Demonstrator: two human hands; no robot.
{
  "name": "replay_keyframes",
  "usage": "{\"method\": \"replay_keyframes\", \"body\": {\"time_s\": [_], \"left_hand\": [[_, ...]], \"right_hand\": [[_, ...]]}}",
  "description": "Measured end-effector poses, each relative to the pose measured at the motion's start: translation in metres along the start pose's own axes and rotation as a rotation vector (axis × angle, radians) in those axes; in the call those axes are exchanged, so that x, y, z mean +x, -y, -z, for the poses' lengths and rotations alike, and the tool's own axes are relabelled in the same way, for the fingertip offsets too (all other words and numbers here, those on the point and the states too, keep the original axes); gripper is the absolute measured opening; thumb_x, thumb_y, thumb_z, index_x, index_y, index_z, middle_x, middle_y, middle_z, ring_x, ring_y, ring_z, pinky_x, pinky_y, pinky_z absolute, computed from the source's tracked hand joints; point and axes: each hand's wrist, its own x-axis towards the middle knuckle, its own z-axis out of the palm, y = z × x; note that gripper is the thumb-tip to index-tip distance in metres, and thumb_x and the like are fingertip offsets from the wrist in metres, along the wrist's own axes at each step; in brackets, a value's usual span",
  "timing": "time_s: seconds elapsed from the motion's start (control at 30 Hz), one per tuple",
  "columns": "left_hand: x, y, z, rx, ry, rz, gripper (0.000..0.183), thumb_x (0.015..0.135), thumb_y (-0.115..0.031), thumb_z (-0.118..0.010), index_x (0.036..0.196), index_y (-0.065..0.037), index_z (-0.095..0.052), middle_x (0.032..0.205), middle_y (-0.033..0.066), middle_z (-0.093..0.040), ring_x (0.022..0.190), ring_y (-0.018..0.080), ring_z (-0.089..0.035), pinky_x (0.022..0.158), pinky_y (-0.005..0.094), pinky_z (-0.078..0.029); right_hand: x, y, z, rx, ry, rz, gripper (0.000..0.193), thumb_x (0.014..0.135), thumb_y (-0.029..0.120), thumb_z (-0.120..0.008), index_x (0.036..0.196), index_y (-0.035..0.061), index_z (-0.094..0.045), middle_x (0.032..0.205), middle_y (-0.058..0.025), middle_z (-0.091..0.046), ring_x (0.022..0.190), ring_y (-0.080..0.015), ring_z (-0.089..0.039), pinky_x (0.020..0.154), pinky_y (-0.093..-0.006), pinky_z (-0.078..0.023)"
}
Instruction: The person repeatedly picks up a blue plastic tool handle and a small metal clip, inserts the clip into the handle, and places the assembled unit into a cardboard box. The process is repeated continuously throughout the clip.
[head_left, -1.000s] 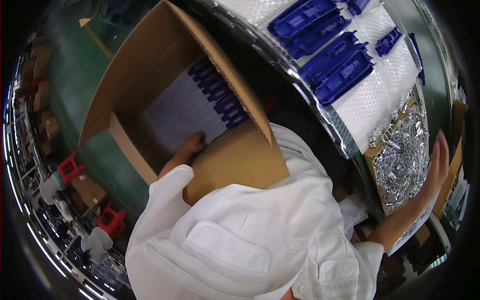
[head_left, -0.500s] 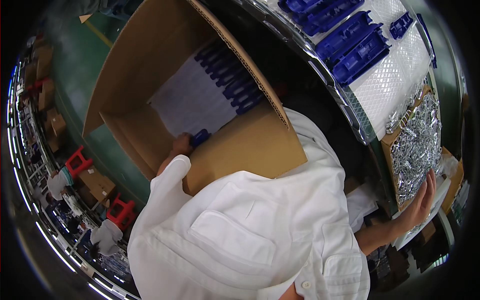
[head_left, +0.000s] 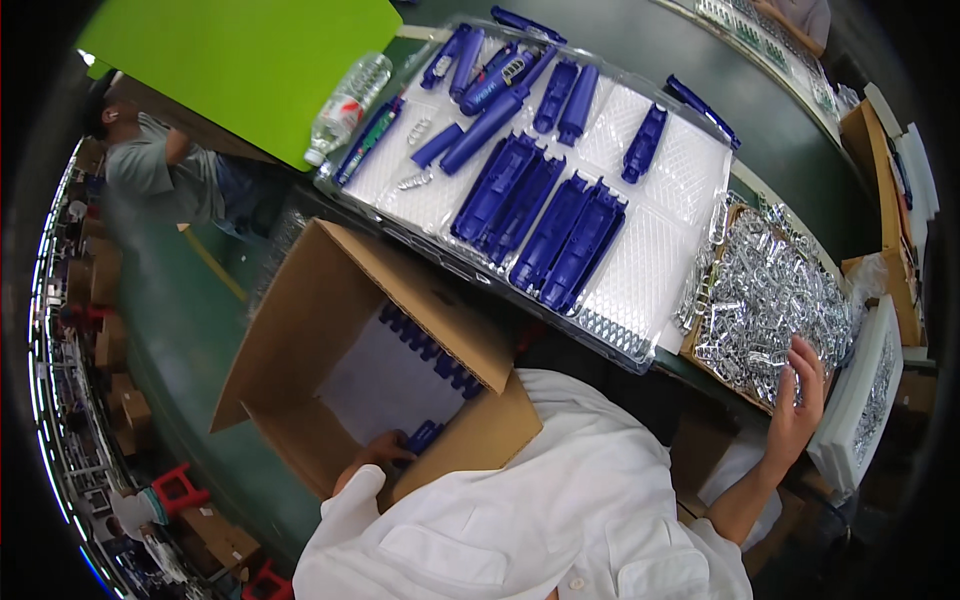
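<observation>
My left hand [head_left: 383,449] reaches into an open cardboard box [head_left: 470,440] in front of me, its fingers closed at a blue plastic part [head_left: 424,436] near the box's near wall. Along the far side of the box, a row of similar blue parts [head_left: 425,345] lies on a white sheet [head_left: 365,385]. My right hand [head_left: 797,395] is raised at the near edge of a shallow carton of shiny metal clips [head_left: 765,290]; its fingers are apart and nothing shows in them. Several long blue half-shells [head_left: 570,240] lie on the white quilted tabletop [head_left: 650,260].
On the table's left stand a clear bottle [head_left: 348,108] and more blue pieces [head_left: 490,125]. A green panel [head_left: 240,70] rises at the back left, with a person [head_left: 160,165] near it. A white foam tray [head_left: 862,400] leans beside the carton of clips.
The view has tilted up, bringing more of the table into sight. My left hand stays by the blue part in the box; my right hand remains open near the clips, now with fingers pointing upward.
</observation>
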Motion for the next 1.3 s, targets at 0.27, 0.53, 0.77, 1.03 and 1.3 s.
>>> {"method": "replay_keyframes", "body": {"time_s": [0.27, 0.53, 0.77, 1.03, 1.3], "left_hand": [[0.001, -0.010, -0.008, -0.067, -0.060, -0.031, 0.052, 0.088, -0.042, -0.079, 0.124, -0.005, -0.071, 0.106, 0.0127, -0.074, 0.102, 0.0202, -0.067, 0.089, 0.0361, -0.052], [0.010, -0.085, 0.030, -0.935, -0.621, -0.459, 0.027, 0.097, -0.029, -0.072, 0.110, -0.006, -0.067, 0.085, 0.0040, -0.070, 0.068, 0.0142, -0.063, 0.061, 0.0289, -0.050], [-0.116, -0.225, 0.120, -1.028, -0.775, -0.839, 0.040, 0.109, -0.043, -0.044, 0.110, -0.005, -0.059, 0.085, 0.0080, -0.069, 0.061, 0.0122, -0.059, 0.055, 0.0270, -0.048], [-0.223, -0.446, 0.104, 0.343, -0.916, -1.406, 0.046, 0.085, -0.024, -0.081, 0.121, -0.002, -0.063, 0.096, 0.0106, -0.074, 0.073, 0.0233, -0.065, 0.063, 0.0327, -0.054], [-0.197, -0.540, 0.061, 0.546, -0.809, -1.601, 0.056, 0.060, -0.017, -0.093, 0.112, -0.007, -0.074, 0.101, 0.0044, -0.075, 0.081, 0.0246, -0.066, 0.068, 0.0325, -0.056]], "right_hand": [[-0.045, -0.048, 0.011, 0.024, -0.029, -0.068, 0.021, 0.101, -0.004, -0.056, 0.120, -0.0074, -0.066, 0.134, -0.0189, -0.065, 0.125, -0.0290, -0.061, 0.110, -0.0384, -0.045], [-0.043, -0.054, 0.018, 0.060, -0.129, -0.088, 0.022, 0.103, 0.009, -0.062, 0.117, -0.0064, -0.069, 0.126, -0.0166, -0.069, 0.113, -0.0279, -0.065, 0.102, -0.0367, -0.049], [-0.029, -0.058, 0.017, 0.125, -0.054, -0.011, 0.026, 0.105, 0.005, -0.056, 0.126, -0.0086, -0.064, 0.132, -0.0154, -0.066, 0.119, -0.0252, -0.063, 0.106, -0.0344, -0.046], [-0.047, 0.067, -0.016, 0.863, 0.189, -0.183, 0.042, 0.092, 0.002, -0.062, 0.132, -0.0088, -0.060, 0.126, -0.0206, -0.069, 0.109, -0.0253, -0.069, 0.098, -0.0368, -0.054], [-0.037, 0.081, -0.046, 0.849, 0.394, -0.081, 0.050, 0.088, -0.005, -0.072, 0.137, -0.0010, -0.061, 0.128, -0.0128, -0.066, 0.094, -0.0111, -0.066, 0.074, -0.0229, -0.052]]}}
